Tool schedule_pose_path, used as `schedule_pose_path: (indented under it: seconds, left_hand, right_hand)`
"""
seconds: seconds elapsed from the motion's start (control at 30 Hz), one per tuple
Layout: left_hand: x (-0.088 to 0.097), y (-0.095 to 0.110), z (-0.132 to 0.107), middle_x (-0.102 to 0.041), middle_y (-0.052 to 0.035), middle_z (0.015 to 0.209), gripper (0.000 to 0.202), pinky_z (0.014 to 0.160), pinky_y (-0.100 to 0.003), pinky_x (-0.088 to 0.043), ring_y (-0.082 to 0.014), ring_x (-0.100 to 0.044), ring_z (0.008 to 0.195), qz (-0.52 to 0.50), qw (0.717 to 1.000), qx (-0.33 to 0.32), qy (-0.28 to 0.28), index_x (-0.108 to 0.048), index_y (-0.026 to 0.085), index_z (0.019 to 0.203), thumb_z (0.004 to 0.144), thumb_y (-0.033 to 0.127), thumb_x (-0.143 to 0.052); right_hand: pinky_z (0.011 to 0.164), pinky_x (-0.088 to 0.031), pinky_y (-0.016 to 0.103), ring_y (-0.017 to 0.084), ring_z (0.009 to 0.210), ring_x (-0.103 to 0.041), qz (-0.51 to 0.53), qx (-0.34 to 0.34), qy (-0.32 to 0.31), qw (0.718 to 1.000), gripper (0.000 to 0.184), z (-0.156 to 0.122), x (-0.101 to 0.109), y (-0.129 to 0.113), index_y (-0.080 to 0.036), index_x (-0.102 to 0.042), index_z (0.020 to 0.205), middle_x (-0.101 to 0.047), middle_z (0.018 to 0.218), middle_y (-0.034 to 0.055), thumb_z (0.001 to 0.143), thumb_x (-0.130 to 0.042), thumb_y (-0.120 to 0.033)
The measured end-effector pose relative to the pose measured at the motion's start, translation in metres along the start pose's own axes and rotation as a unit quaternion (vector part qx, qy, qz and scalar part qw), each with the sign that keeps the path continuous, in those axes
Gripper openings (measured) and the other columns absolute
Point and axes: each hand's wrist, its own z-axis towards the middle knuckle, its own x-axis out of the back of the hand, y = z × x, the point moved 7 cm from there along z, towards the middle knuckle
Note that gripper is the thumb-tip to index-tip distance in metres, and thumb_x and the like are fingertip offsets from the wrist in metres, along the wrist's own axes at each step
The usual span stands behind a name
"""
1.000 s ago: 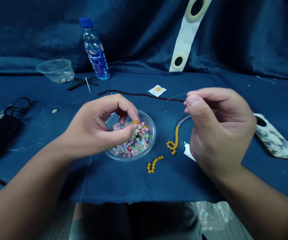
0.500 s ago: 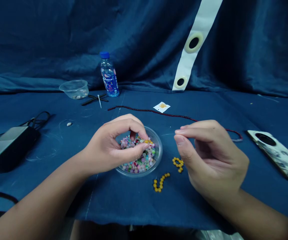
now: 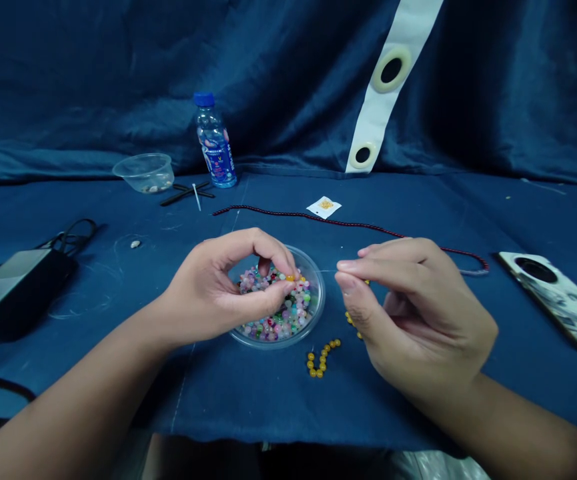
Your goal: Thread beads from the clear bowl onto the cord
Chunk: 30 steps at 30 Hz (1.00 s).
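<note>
Between the thumb and forefinger of my left hand (image 3: 218, 287) is a yellow bead (image 3: 291, 278). This hand hovers over a clear round bowl (image 3: 321, 297) of small mixed-colour beads (image 3: 268, 323). My right hand (image 3: 421, 310), to the right of the bowl, pinches a thin clear thread (image 3: 329, 271). The thread's free length points left toward the bead and reaches the bowl's rim. In front of the bowl lies a curved row of yellow beads (image 3: 323, 360). More yellow beads (image 3: 349, 318) are partly hidden behind my right thumb.
A dark red bead strand (image 3: 288, 214) crosses the blue cloth behind my hands, near a small white packet (image 3: 324, 207). Farther back stand a bottle (image 3: 217, 150) and a clear tub (image 3: 143, 172). A phone (image 3: 558, 297) lies right, a dark box (image 3: 15, 290) left.
My right hand has moved left with the thread, closer to my left hand, and now covers part of the yellow beads. The yellow bead shows more clearly between my left fingertips. The view shifted slightly.
</note>
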Motion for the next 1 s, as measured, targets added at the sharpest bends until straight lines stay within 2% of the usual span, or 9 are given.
schedule_pose_path:
  seconds: [0.2, 0.5, 0.67, 1.0]
  left_hand:
    - [-0.0003, 0.0028, -0.0001, -0.082, -0.0015, 0.103, 0.016, 0.087, -0.027, -0.066, -0.015, -0.079, 0.097, 0.011, 1.0, -0.01, -0.004, -0.077, 0.022, 0.1, 0.094, 0.008, -0.083]
    - [0.0002, -0.0011, -0.001, -0.083, -0.0012, 0.107, 0.018, 0.092, -0.03, -0.065, -0.0159, -0.078, 0.1, 0.021, 1.0, -0.001, -0.007, -0.078, 0.024, 0.106, 0.096, 0.01, -0.082]
    - [0.0026, 0.0017, -0.0005, -0.08, -0.0015, 0.106, 0.022, 0.093, -0.032, -0.063, -0.0169, -0.075, 0.101, 0.038, 0.999, -0.037, -0.001, -0.08, 0.026, 0.106, 0.094, 0.008, -0.083]
    - [0.0025, 0.0, -0.003, -0.082, -0.0009, 0.109, 0.02, 0.091, -0.028, -0.065, -0.0151, -0.077, 0.1, 0.017, 1.0, -0.009, -0.004, -0.082, 0.026, 0.109, 0.095, 0.011, -0.084]
  right_hand:
    - [0.066, -0.06, 0.036, 0.022, 0.088, -0.075, -0.006, -0.005, -0.003, 1.0, 0.025, 0.0002, -0.0015, -0.001, -0.031, -0.082, 0.112, -0.077, 0.092, 0.0028, 0.1, -0.078, -0.009]
    - [0.062, -0.057, 0.031, 0.02, 0.086, -0.073, 0.0, -0.004, -0.002, 1.0, 0.023, 0.0, -0.0025, 0.0005, -0.028, -0.083, 0.109, -0.076, 0.092, 0.003, 0.098, -0.08, -0.008]
    - [0.066, -0.06, 0.035, 0.022, 0.087, -0.075, -0.009, -0.005, -0.001, 1.0, 0.023, -0.0004, -0.0023, 0.001, -0.03, -0.082, 0.11, -0.077, 0.091, 0.0026, 0.099, -0.078, -0.01]
    - [0.07, -0.062, 0.037, 0.022, 0.089, -0.075, -0.008, -0.006, -0.007, 1.0, 0.025, -0.0002, -0.0016, 0.0007, -0.031, -0.082, 0.111, -0.078, 0.093, 0.0024, 0.099, -0.08, -0.01]
